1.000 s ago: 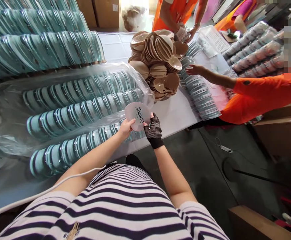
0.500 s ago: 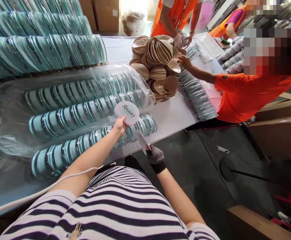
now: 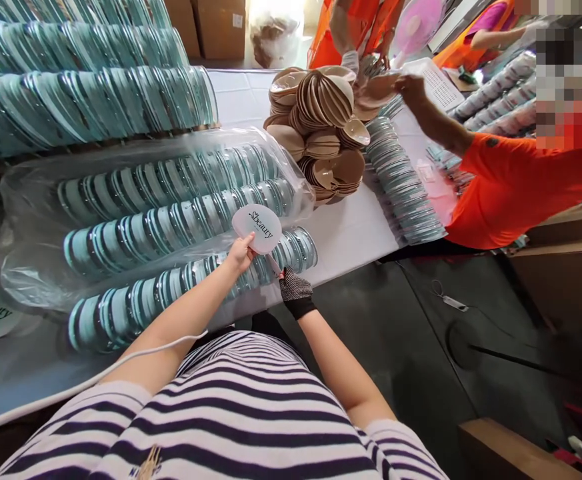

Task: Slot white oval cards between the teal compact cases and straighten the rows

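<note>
Card (image 3: 257, 228) pinched in your left hand (image 3: 241, 254).
Your gloved right hand (image 3: 294, 291) grips its lower edge; just beyond, a plastic bag (image 3: 31, 267) holds rows of teal discs (image 3: 171, 227).

The white table (image 3: 351, 233) holds a clear plastic bag of round teal cards (image 3: 145, 213). Right of the bag sits a pile of tan foam cups (image 3: 321, 127). More teal card rows (image 3: 85, 100) lie behind the bag.

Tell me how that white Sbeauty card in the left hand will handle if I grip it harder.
The white card looks thin and flat, held up by the left hand at one edge without drooping, so probably fairly stiff and light. Its smooth printed face may be slippery. The gloved right hand sits at its lower edge; a hard squeeze could crease it.
</note>
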Demonstrator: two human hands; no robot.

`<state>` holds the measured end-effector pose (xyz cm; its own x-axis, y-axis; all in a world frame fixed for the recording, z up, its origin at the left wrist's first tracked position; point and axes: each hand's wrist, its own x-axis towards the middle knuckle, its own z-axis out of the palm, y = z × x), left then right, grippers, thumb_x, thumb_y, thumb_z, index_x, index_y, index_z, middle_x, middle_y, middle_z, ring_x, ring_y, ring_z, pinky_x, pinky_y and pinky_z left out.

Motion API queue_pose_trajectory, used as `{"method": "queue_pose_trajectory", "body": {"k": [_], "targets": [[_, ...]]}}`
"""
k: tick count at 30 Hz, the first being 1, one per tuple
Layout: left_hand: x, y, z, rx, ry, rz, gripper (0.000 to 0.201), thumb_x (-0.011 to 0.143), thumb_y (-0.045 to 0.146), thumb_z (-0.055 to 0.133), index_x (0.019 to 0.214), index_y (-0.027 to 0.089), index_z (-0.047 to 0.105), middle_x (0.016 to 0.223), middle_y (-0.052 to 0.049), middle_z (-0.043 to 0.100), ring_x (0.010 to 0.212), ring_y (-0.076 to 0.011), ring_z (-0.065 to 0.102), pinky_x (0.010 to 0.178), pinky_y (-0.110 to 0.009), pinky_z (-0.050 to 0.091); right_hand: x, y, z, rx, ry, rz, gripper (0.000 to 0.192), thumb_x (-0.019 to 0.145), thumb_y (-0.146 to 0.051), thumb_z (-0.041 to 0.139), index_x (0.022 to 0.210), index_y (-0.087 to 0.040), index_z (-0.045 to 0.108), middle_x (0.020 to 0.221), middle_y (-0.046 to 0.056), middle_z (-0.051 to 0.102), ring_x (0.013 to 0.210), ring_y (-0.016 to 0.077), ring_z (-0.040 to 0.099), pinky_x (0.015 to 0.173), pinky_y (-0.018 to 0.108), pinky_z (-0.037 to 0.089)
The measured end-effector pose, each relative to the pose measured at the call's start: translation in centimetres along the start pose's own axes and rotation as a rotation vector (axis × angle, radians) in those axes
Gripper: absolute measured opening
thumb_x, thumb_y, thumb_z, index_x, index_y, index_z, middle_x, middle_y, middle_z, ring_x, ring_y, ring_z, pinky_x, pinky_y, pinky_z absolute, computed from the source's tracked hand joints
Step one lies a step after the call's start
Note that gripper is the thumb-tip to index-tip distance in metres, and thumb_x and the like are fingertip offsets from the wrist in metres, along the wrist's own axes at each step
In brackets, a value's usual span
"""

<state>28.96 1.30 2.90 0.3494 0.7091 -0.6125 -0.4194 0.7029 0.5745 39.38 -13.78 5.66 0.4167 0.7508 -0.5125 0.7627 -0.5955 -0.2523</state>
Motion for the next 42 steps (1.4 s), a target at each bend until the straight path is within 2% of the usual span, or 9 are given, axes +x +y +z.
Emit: {"method": "queue_pose_trajectory", "body": {"k": [11,18,22,26,29,31,36,39,42], "targets": [[-0.2,0.0,-0.3,-0.018,0.002,0.000,0.035,0.085,0.019,0.067,0.119,0.016,0.065,0.113,-0.011,0.073,0.104,-0.0228,0.069,0.098,-0.039,0.054,2.4,-0.9,3.5,0.103,-0.045,-0.044,0.018,0.092,-0.017,0.044,0.102,-0.020,0.060,0.093,0.014,0.069,0.093,0.0265,0.067,0.084,0.042,0.049],[-0.8,-0.8,-0.3,0.000,-0.068,0.070,0.033,0.084,0.019,0.067,0.117,0.014,0.066,0.113,-0.012,0.073,0.105,-0.0226,0.069,0.097,-0.037,0.054,2.9,-1.4,2.9,1.244,-0.429,-0.043,0.037,0.092,-0.034,0.042,0.129,-0.026,0.039,0.063,-0.007,0.049,0.056,0.0124,0.056,0.064,0.032,0.057],[-0.8,-1.0,0.0,0.014,-0.095,0.108,0.030,0.083,0.019,0.067,0.112,0.014,0.067,0.106,-0.011,0.075,0.107,-0.0218,0.068,0.097,-0.035,0.053,3.8,-0.7,0.7,0.933,-0.548,-0.009,0.029,0.090,-0.044,0.051,0.107,-0.021,0.055,0.062,-0.003,0.053,0.062,0.0166,0.059,0.066,0.039,0.057],[-1.0,-1.0,0.4,0.050,-0.069,0.117,0.025,0.079,0.021,0.071,0.102,0.013,0.069,0.100,-0.011,0.075,0.103,-0.0233,0.069,0.094,-0.036,0.055,5.3,-0.5,-2.7,0.605,-0.165,-0.017,0.035,0.091,-0.043,0.049,0.113,-0.019,0.061,0.100,0.012,0.068,0.099,0.0262,0.064,0.088,0.043,0.052],[-1.9,-1.0,0.3,0.115,-0.076,0.062,0.026,0.076,0.025,0.074,0.098,0.012,0.069,0.094,-0.011,0.075,0.092,-0.0251,0.071,0.086,-0.039,0.057,5.9,-0.9,-4.4,0.558,0.276,-0.161,0.052,0.094,-0.038,0.038,0.141,-0.017,0.044,0.137,0.013,0.055,0.124,0.0231,0.053,0.105,0.038,0.043],[-2.7,-0.8,-0.3,0.143,-0.087,0.034,0.030,0.074,0.028,0.075,0.099,0.013,0.068,0.090,-0.011,0.075,0.084,-0.0246,0.071,0.080,-0.039,0.059,5.6,-1.6,-4.5,0.483,0.402,-0.257,0.059,0.092,-0.036,0.042,0.146,-0.012,0.038,0.146,0.015,0.046,0.134,0.0237,0.044,0.112,0.040,0.037],[-3.9,-0.3,-2.0,0.151,0.011,0.007,0.032,0.071,0.030,0.078,0.095,0.012,0.067,0.078,-0.007,0.073,0.067,-0.0189,0.068,0.066,-0.032,0.058,4.2,-4.4,-1.6,0.411,0.501,-0.439,0.047,0.087,-0.031,0.050,0.130,-0.015,0.058,0.130,0.015,0.061,0.123,0.0268,0.054,0.105,0.042,0.045],[-4.0,0.3,-2.5,0.114,-0.030,0.004,0.032,0.072,0.029,0.078,0.098,0.013,0.067,0.081,-0.007,0.074,0.069,-0.0190,0.068,0.067,-0.032,0.059,4.0,-4.9,-0.2,0.645,0.462,-0.311,0.035,0.088,-0.033,0.048,0.112,-0.014,0.066,0.104,0.012,0.071,0.093,0.0219,0.067,0.084,0.034,0.055],[-3.5,1.3,-3.0,0.027,-0.032,0.046,0.030,0.078,0.026,0.074,0.105,0.015,0.067,0.085,-0.006,0.075,0.072,-0.0177,0.069,0.073,-0.032,0.059,2.2,-2.9,0.3,0.710,0.660,-0.125,0.039,0.090,-0.042,0.047,0.107,-0.014,0.067,0.100,0.013,0.072,0.089,0.0212,0.068,0.076,0.031,0.055]]}}
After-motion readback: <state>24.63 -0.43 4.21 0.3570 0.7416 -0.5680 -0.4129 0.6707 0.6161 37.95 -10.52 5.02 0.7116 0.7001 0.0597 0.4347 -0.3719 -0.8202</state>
